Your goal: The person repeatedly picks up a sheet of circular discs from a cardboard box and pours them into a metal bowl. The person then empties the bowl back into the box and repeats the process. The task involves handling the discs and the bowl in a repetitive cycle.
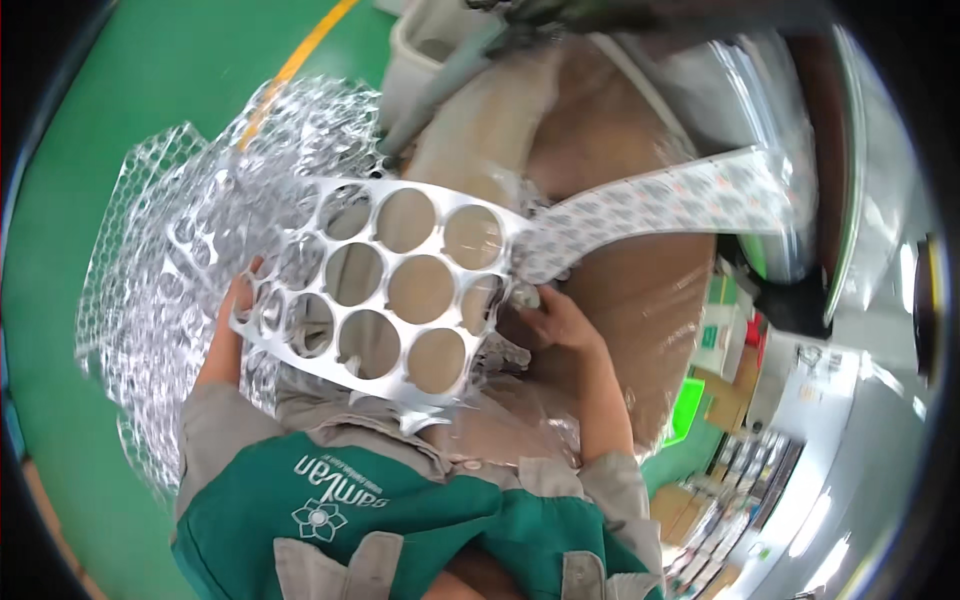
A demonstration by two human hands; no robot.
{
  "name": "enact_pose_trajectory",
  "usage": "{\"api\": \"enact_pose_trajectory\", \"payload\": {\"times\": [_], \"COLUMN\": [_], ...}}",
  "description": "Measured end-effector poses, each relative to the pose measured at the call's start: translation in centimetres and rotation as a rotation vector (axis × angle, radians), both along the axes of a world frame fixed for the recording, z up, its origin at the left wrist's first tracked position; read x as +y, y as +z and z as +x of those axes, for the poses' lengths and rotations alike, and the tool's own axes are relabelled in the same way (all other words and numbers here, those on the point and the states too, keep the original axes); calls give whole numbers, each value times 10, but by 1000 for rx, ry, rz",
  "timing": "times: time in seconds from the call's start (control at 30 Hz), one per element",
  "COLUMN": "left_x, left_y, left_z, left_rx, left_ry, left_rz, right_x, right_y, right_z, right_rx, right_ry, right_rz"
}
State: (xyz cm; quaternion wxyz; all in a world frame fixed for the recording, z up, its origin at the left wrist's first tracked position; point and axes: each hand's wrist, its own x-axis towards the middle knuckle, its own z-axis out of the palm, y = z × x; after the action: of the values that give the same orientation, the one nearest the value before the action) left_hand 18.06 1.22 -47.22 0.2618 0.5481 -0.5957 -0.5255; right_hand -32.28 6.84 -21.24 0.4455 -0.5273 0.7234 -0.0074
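Between my hands lies a silvery-white sheet (398, 241) punched with rows of large round holes, bowed along its length. My left hand (240, 297) is closed on its left end, the fingers partly hidden behind the sheet. At the right end my right hand (558, 320) is closed, with the thumb side at a crumpled, shiny edge of the sheet. A printed strip (665, 207), white with grey and orange marks, joins the sheet near that hand and runs up to the right. Brown surfaces under clear film show through the holes.
A heap of shiny punched scrap web (150, 290) lies to the left on the green floor (190, 60), near a yellow line (310, 48). A pale bin (415, 80) stands ahead. To the right are a bright green tray (684, 410) and shelves with boxes (755, 465).
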Motion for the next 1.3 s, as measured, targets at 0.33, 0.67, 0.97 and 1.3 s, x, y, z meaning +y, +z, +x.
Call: {"api": "enact_pose_trajectory", "payload": {"times": [0.33,0.67,0.97,1.3], "left_x": [21,35,-5,18], "left_y": [88,164,296,303], "left_z": [35,143,41,106], "left_rx": [-19,-81,-655,-558], "left_ry": [357,598,309,434], "left_rz": [58,40,-351,-511], "right_x": [25,34,-12,-14], "right_y": [20,-137,-26,98], "right_z": [-187,-106,-117,-79], "right_rx": [-1355,-26,438,308], "right_ry": [-1027,-83,351,218], "right_rz": [-914,148,116,-391]}}
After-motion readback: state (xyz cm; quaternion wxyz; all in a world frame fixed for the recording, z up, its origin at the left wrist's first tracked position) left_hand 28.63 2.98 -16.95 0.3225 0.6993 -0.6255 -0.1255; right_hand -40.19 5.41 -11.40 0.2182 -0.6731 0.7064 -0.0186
